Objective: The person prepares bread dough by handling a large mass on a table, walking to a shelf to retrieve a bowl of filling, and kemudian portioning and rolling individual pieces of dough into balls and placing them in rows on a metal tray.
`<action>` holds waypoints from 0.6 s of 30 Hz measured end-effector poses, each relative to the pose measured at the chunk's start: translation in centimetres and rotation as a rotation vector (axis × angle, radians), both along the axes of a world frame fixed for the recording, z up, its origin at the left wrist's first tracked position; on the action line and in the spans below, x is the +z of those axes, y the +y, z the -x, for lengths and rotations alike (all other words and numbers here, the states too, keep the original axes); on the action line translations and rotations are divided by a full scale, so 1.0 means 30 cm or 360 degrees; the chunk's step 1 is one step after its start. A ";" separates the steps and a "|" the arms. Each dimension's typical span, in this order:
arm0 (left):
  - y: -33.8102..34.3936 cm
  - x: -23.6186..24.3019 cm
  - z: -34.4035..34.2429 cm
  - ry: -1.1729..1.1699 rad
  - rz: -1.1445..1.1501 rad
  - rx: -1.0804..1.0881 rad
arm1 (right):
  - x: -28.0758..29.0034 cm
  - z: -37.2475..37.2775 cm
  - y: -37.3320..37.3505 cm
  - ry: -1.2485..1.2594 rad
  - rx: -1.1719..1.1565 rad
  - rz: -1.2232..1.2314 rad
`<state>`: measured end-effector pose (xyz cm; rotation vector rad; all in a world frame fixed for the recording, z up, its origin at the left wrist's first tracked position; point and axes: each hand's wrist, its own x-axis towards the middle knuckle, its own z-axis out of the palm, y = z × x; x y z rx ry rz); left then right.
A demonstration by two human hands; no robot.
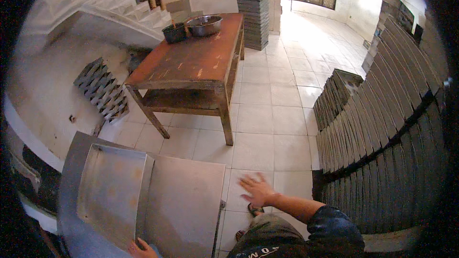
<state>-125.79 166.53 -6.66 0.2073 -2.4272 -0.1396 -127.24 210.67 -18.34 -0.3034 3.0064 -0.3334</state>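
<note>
A shallow rectangular metal tray (114, 181), dull grey with brownish blotches on its flat bottom and thin raised walls, lies at eight o'clock on a smooth sheet-metal bench (186, 196). At eleven o'clock stands a wooden bench (177, 59), its reddish-brown top scuffed and pale-flecked, carrying a round shiny metal bowl (204, 28) and a dark pot (174, 34). Grey, ridged stacks (377, 119) rise at three o'clock, hemming in the glossy tiled floor (253, 119); a tall squared pile (252, 14) stands at twelve, a lattice-like stack (101, 88) leans at half past nine, and a pale staircase (114, 14) climbs at ten. The right hand (258, 190), at half past five, is blurred, its grip open and empty with fingers spread above the tiles, the forearm slanting in from five. The left hand (141, 250), at seven, meets the tray's near right corner; cut off by the lower edge, its grip may be pinching the wall, but I cannot tell
</note>
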 end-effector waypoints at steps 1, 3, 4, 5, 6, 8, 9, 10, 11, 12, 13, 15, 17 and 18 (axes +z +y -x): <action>0.010 0.009 -0.001 0.0067 0.0014 -0.0041 | -0.139 -0.071 0.121 -0.0389 -0.0173 -0.0041; 0.071 0.035 0.008 0.0018 0.0190 -0.0106 | -0.585 -0.341 0.441 -0.0857 -0.0817 0.0019; 0.106 0.022 0.051 -0.0014 0.0234 -0.0182 | -0.825 -0.572 0.656 -0.0849 -0.1340 0.0149; 0.060 0.026 0.018 -0.0182 0.0125 0.0038 | -0.805 -0.628 0.693 -0.0981 -0.1598 0.0203; -0.024 0.008 -0.017 -0.0336 -0.0029 0.0246 | -0.769 -0.716 0.752 -0.1032 -0.1823 0.0246; -0.010 0.035 0.014 -0.0245 0.0049 0.0422 | -0.774 -0.927 0.842 -0.1071 -0.2219 0.0360; 0.055 0.073 0.056 -0.0002 0.0308 0.0413 | -0.801 -1.025 0.863 -0.1095 -0.2365 0.0408; 0.123 0.080 0.090 0.0231 0.0544 0.0395 | -0.841 -1.113 0.889 -0.1113 -0.2485 0.0431; 0.102 0.006 0.193 0.0260 0.0450 0.0231 | -0.908 -1.210 0.923 -0.1127 -0.2576 0.0436; 0.084 -0.121 0.307 0.0261 0.0299 0.0065 | -1.000 -1.331 0.964 -0.1093 -0.2646 0.0371; 0.166 -0.197 0.331 0.0178 0.0185 0.0009 | -1.083 -1.405 1.019 -0.1057 -0.2646 0.0313; 0.540 -0.031 0.467 0.0173 0.0204 -0.0191 | -1.045 -1.253 0.993 -0.1301 -0.2643 0.1314; 0.828 0.054 0.574 0.0145 0.0165 -0.0363 | -0.957 -0.977 1.080 -0.1169 -0.2217 0.1004; 0.938 0.079 0.620 0.0123 0.0162 -0.0453 | -0.844 -0.799 1.115 -0.1041 -0.2032 0.0892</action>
